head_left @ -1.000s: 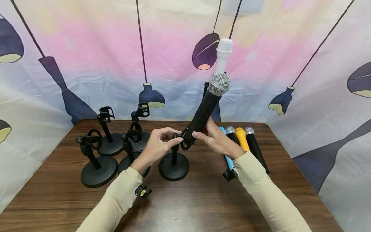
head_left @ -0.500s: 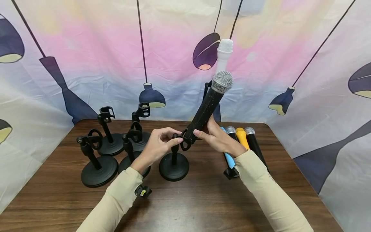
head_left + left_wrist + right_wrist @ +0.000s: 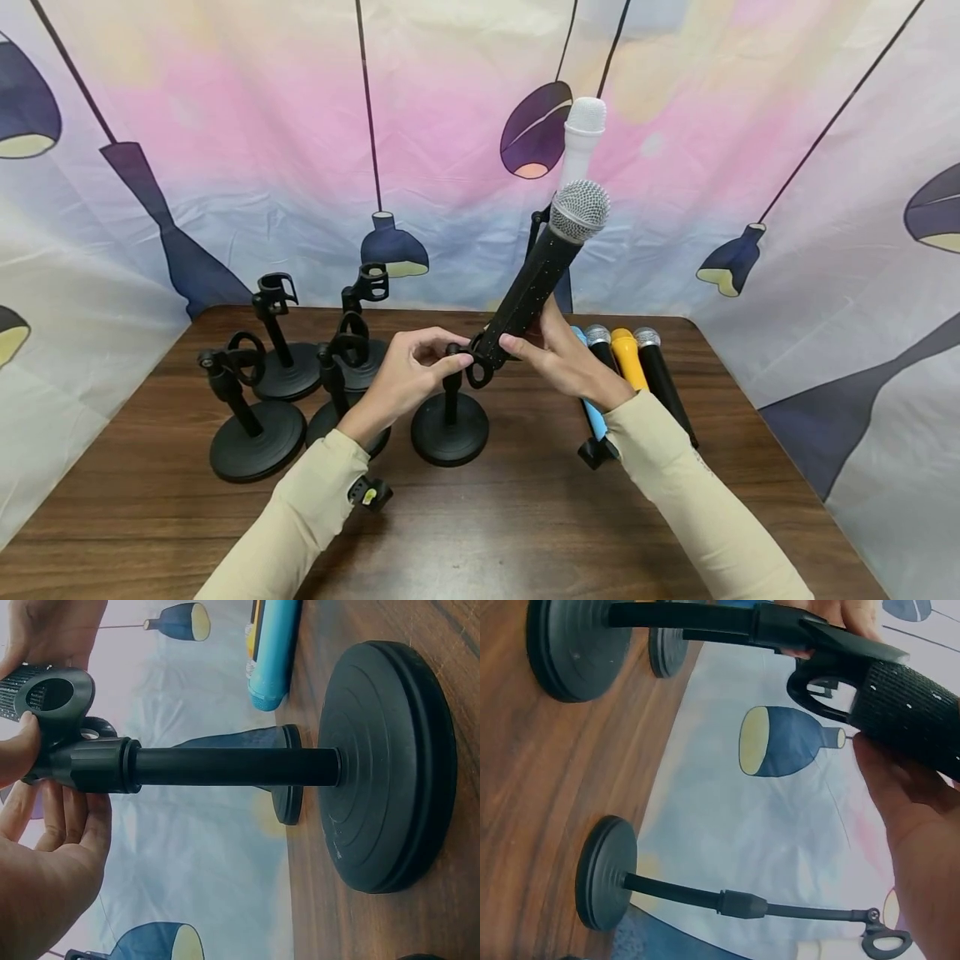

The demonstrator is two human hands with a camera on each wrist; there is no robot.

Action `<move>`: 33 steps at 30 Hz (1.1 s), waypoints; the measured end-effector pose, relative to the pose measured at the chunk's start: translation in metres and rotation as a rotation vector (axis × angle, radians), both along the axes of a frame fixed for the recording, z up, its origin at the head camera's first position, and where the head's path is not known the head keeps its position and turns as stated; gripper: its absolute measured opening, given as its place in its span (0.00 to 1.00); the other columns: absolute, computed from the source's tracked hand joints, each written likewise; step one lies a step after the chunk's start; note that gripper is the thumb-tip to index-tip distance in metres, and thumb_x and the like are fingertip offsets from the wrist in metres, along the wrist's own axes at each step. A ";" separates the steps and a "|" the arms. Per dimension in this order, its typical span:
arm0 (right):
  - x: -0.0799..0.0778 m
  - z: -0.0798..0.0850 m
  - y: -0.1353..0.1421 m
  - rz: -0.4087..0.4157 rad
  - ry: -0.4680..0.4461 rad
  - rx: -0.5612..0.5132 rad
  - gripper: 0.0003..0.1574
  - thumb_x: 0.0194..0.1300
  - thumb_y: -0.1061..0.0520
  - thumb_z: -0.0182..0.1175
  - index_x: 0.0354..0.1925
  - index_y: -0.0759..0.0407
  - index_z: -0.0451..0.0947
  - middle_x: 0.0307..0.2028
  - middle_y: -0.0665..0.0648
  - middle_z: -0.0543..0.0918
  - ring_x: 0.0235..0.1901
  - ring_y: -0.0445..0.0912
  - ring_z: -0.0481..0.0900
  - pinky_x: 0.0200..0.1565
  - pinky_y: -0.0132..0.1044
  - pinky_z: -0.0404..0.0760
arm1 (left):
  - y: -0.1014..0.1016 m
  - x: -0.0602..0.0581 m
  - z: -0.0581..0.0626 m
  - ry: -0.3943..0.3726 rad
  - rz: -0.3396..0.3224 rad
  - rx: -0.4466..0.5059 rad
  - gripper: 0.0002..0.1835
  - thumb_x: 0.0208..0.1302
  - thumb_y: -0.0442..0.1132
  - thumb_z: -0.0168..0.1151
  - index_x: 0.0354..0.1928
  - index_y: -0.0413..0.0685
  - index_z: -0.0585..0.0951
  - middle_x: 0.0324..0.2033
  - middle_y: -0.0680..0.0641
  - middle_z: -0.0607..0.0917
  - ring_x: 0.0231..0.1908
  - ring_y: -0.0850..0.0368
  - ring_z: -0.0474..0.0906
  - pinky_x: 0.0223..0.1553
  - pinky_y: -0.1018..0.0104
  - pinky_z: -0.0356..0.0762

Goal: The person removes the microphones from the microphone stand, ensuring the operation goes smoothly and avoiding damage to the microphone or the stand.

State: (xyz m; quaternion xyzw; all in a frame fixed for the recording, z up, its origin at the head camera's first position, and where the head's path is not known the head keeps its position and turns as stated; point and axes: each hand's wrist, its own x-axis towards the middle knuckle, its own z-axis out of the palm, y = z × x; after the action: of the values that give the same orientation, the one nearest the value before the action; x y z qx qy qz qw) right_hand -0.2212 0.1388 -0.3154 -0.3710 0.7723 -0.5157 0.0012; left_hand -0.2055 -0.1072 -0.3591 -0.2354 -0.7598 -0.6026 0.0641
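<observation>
In the head view my right hand (image 3: pixel 566 358) holds a black microphone (image 3: pixel 534 279) with a silver mesh head. It leans up and to the right, its lower end at the ring-shaped clip (image 3: pixel 480 371) of a black desk stand (image 3: pixel 450 432). My left hand (image 3: pixel 408 375) pinches the stand's top joint beside the clip, thumb in front. From the left wrist, the stand's pole (image 3: pixel 232 766) and round base (image 3: pixel 386 769) show plainly. The microphone's speckled body (image 3: pixel 907 712) meets the clip in the right wrist view; how deep it sits there, I cannot tell.
Several black stands with bare clips, such as one stand (image 3: pixel 257 442), stand at the left. Behind, a white microphone (image 3: pixel 581 146) rises on another stand. Blue, black and yellow microphones (image 3: pixel 628 358) lie at the right. A patterned cloth (image 3: pixel 465 150) hangs behind the table (image 3: pixel 487 533).
The black microphone has shifted slightly up and to the right, with my right hand still around it. My left hand stays in place on the stand's joint.
</observation>
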 end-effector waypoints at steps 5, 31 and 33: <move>0.001 0.000 -0.001 -0.025 0.054 -0.034 0.49 0.77 0.61 0.55 0.79 0.49 0.36 0.54 0.65 0.74 0.51 0.54 0.82 0.52 0.45 0.82 | 0.000 0.000 0.001 -0.002 -0.002 -0.001 0.10 0.67 0.38 0.70 0.48 0.48 0.88 0.33 0.46 0.87 0.28 0.40 0.77 0.29 0.65 0.75; 0.001 0.017 -0.002 -0.043 0.076 -0.068 0.54 0.78 0.61 0.52 0.81 0.49 0.25 0.63 0.69 0.65 0.60 0.59 0.74 0.60 0.51 0.76 | -0.001 0.002 0.001 0.000 0.002 -0.042 0.12 0.68 0.41 0.69 0.51 0.50 0.87 0.31 0.45 0.85 0.22 0.44 0.74 0.24 0.63 0.74; 0.001 0.018 -0.001 -0.052 0.076 -0.062 0.54 0.78 0.61 0.53 0.81 0.48 0.26 0.63 0.69 0.65 0.60 0.60 0.75 0.60 0.51 0.77 | -0.002 0.003 0.001 0.018 0.014 -0.061 0.13 0.68 0.43 0.69 0.52 0.50 0.87 0.33 0.46 0.84 0.22 0.42 0.74 0.24 0.62 0.75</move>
State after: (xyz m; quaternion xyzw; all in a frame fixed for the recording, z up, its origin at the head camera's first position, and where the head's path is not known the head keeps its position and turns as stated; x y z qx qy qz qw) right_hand -0.2198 0.1381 -0.2969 -0.3698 0.7648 -0.5249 -0.0532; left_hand -0.2025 -0.1092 -0.3581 -0.2372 -0.7789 -0.5766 0.0681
